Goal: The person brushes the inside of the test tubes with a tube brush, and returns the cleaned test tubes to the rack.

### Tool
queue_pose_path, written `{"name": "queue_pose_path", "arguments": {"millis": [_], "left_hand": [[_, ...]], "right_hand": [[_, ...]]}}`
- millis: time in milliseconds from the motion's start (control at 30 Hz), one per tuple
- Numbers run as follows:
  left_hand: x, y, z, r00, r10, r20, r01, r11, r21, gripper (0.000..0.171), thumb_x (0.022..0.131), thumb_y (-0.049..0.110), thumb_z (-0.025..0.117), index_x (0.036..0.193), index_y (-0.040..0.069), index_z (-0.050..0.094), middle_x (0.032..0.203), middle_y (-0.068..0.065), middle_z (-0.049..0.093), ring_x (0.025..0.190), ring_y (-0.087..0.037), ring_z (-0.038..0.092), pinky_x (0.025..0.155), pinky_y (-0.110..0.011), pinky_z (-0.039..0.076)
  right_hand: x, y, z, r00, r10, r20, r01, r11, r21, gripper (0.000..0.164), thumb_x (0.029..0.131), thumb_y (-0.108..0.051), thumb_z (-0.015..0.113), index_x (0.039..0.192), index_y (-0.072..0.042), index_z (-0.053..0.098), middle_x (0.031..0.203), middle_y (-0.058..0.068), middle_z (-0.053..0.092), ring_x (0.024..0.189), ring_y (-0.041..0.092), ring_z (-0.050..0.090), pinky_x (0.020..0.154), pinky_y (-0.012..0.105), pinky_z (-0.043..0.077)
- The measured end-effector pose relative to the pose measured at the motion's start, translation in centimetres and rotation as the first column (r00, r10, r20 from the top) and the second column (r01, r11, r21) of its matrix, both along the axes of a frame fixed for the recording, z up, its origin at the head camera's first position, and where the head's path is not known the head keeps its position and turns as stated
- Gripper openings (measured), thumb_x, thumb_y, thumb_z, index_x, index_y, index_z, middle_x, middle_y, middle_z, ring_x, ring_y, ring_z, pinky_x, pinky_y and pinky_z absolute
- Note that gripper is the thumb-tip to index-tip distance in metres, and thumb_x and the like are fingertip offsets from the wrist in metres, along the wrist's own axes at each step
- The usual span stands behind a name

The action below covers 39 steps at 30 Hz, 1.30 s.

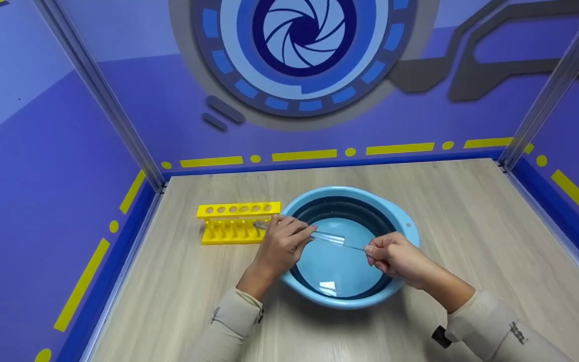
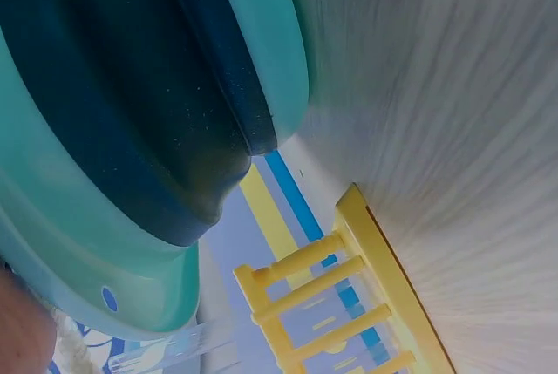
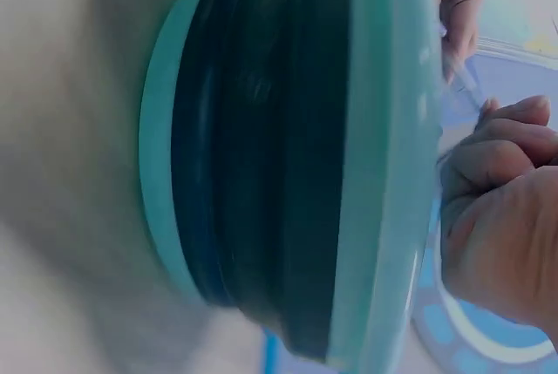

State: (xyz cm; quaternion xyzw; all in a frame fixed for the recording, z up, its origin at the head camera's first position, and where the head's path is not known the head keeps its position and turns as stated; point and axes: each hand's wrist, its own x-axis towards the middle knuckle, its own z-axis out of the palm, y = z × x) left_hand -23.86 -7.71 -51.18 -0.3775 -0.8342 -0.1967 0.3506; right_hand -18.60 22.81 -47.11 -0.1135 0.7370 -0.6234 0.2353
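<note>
My left hand [image 1: 283,241] grips a clear glass test tube [image 1: 330,237] above the left part of a blue basin [image 1: 351,304]. A thin wire handle [image 1: 354,247] comes out of the tube's mouth, and my right hand [image 1: 397,256] pinches its end over the basin's right side. A greyish brush-like end [image 1: 261,225] shows past the left hand. In the right wrist view, my right hand [image 3: 506,208] has curled fingers, with the left hand [image 3: 459,12] beyond it. At the left wrist view's corner, only part of a hand [image 2: 22,326] appears, beside whitish bristles [image 2: 74,348].
A yellow test tube rack [image 1: 239,210] stands left of the basin, close to its rim. Faint clear tubes [image 2: 179,348] show near the rack in the left wrist view. Printed panels [image 1: 133,110] wall in the wooden tabletop [image 1: 169,281] at the back and sides.
</note>
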Motion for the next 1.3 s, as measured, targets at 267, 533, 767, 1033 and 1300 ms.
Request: {"name": "queue_pose_path", "arguments": {"millis": [267, 533, 767, 1033, 1300], "left_hand": [[0.0, -0.5, 0.7, 0.996, -0.027, 0.081, 0.028, 1.0, -0.013, 0.028, 0.099, 0.028, 0.077, 0.126, 0.024, 0.08, 0.105, 0.007, 0.079, 0.102, -0.013, 0.067, 0.095, -0.035, 0.048], [0.9, -1.2, 3.4, 0.91, -0.086, 0.407, 0.121, 0.991, -0.061, 0.029, 0.1, 0.028, 0.076, 0.128, 0.025, 0.079, 0.102, 0.004, 0.076, 0.094, -0.014, 0.062, 0.085, -0.029, 0.055], [1.2, -1.9, 5.0, 0.771, -0.074, 0.633, 0.184, 0.977, -0.11, 0.031, 0.104, 0.038, 0.07, 0.133, 0.029, 0.077, 0.106, 0.005, 0.076, 0.092, -0.011, 0.059, 0.089, -0.029, 0.057], [0.9, -1.3, 3.4, 0.952, -0.053, 0.302, 0.077, 0.995, -0.067, 0.029, 0.098, 0.029, 0.078, 0.127, 0.026, 0.08, 0.099, 0.004, 0.075, 0.087, -0.012, 0.064, 0.08, -0.022, 0.059], [0.6, -0.8, 2.7, 0.999, -0.024, 0.041, 0.027, 0.997, -0.074, 0.026, 0.099, 0.027, 0.078, 0.125, 0.024, 0.081, 0.098, 0.006, 0.076, 0.089, -0.013, 0.066, 0.083, -0.022, 0.059]], "right_hand": [[0.3, -0.5, -0.8, 0.971, -0.012, -0.24, 0.04, 0.993, 0.109, 0.032, 0.111, -0.02, 0.058, 0.085, -0.003, 0.067, 0.062, -0.005, 0.05, 0.053, 0.004, 0.043, 0.051, 0.019, 0.036], [-0.3, -0.6, -1.6, 0.115, 0.223, -0.968, 0.35, 0.903, 0.25, 0.021, 0.105, -0.007, 0.065, 0.085, -0.009, 0.069, 0.067, 0.0, 0.063, 0.059, 0.006, 0.057, 0.055, 0.019, 0.054], [-1.1, -0.3, -1.9, -0.267, 0.297, -0.917, 0.373, 0.909, 0.186, 0.027, 0.109, -0.012, 0.059, 0.089, -0.004, 0.073, 0.069, 0.003, 0.065, 0.057, 0.012, 0.058, 0.053, 0.019, 0.054], [0.4, -0.6, -1.4, 0.797, 0.0, -0.604, 0.1, 0.986, 0.132, 0.026, 0.107, -0.01, 0.063, 0.082, -0.009, 0.067, 0.062, -0.006, 0.053, 0.054, 0.001, 0.047, 0.052, 0.019, 0.042], [0.1, -0.2, 0.0, 0.989, -0.011, 0.147, 0.032, 0.99, -0.139, 0.033, 0.111, -0.023, 0.054, 0.083, -0.009, 0.066, 0.061, -0.007, 0.05, 0.049, 0.006, 0.04, 0.048, 0.018, 0.031]]}}
